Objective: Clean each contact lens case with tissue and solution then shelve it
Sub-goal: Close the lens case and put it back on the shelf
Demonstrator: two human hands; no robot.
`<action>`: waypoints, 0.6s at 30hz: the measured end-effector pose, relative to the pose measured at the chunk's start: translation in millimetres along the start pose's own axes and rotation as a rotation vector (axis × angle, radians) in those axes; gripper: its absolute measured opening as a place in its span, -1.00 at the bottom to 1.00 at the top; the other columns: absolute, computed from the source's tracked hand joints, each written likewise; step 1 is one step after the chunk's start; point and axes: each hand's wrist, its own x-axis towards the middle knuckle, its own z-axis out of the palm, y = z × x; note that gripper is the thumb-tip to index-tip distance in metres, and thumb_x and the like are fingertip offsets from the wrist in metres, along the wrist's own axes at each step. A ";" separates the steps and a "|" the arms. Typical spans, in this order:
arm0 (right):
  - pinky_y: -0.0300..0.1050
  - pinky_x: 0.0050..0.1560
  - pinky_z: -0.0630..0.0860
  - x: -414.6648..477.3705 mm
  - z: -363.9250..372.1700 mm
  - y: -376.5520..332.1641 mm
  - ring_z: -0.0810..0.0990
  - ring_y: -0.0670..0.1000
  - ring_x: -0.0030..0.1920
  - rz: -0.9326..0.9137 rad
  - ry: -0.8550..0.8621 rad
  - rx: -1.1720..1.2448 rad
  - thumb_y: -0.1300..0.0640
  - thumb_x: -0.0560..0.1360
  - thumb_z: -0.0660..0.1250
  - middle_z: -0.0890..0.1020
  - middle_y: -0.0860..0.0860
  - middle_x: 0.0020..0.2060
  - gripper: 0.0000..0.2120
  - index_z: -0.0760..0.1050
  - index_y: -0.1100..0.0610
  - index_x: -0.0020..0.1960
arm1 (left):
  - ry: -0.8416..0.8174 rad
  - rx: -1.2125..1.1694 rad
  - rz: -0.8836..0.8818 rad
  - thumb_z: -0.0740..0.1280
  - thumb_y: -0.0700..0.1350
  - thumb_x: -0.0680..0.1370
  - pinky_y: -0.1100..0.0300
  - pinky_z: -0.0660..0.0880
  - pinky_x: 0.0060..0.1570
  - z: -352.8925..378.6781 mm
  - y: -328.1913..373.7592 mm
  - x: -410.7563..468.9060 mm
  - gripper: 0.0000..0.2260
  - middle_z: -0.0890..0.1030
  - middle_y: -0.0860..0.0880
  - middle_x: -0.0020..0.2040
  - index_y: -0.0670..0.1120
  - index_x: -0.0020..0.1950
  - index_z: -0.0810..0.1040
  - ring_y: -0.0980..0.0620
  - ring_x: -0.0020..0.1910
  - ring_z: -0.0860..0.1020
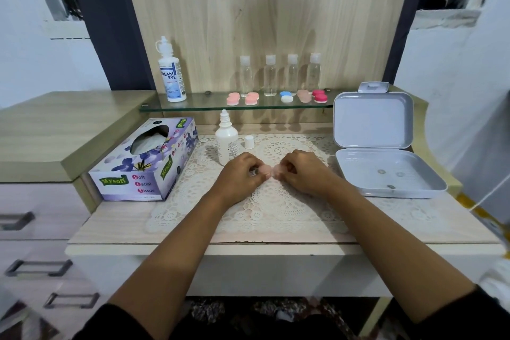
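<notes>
A pale pink contact lens case (270, 171) sits low over the lace mat (256, 201), held between both hands. My left hand (242, 174) grips its left end with curled fingers, and my right hand (300, 172) grips its right end. A small white solution bottle (226, 143) stands uncapped just behind my left hand, its cap (249, 142) beside it. The purple tissue box (146, 160) lies to the left. On the glass shelf (193, 105) rest several cleaned cases: two pink (242, 98), a blue and white (286, 96), a pale pink (303, 95) and a red (320, 96).
A large Dream Eye solution bottle (171, 74) stands at the shelf's left end. Several clear travel bottles (281, 76) line the back of the shelf. An open grey box (386, 157) lies at the right with a few small bits inside. Drawers (36, 229) are at the left.
</notes>
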 end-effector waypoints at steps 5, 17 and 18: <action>-0.26 -0.13 0.31 -5.0 7.8 3.6 0.49 0.04 -0.08 0.005 0.069 0.058 0.06 0.48 0.36 0.55 0.11 -0.08 -0.73 0.54 0.24 0.05 | -0.019 0.009 -0.001 0.36 -0.02 0.51 0.28 0.39 0.01 -0.6 2.1 -1.8 -0.75 0.52 0.01 0.01 -0.15 0.08 0.58 0.10 -0.01 0.48; 0.04 0.19 0.38 -12.1 14.6 3.2 0.43 0.17 0.17 0.079 0.117 -0.038 -0.06 0.52 0.26 0.52 0.13 0.16 -0.57 0.43 0.14 0.31 | -0.017 0.049 0.006 0.34 -0.06 0.52 0.20 0.45 0.04 -4.2 7.0 -3.8 -0.79 0.58 -0.04 0.01 -0.11 0.10 0.59 0.04 0.00 0.52; 0.03 0.21 0.37 -12.3 13.7 3.0 0.41 0.17 0.21 0.094 0.104 -0.054 -0.07 0.53 0.24 0.50 0.15 0.20 -0.53 0.38 0.16 0.35 | -0.021 0.031 -0.020 0.34 -0.06 0.52 0.20 0.45 0.04 -5.5 8.2 -2.7 -0.79 0.59 -0.04 0.02 -0.11 0.11 0.59 0.05 0.00 0.53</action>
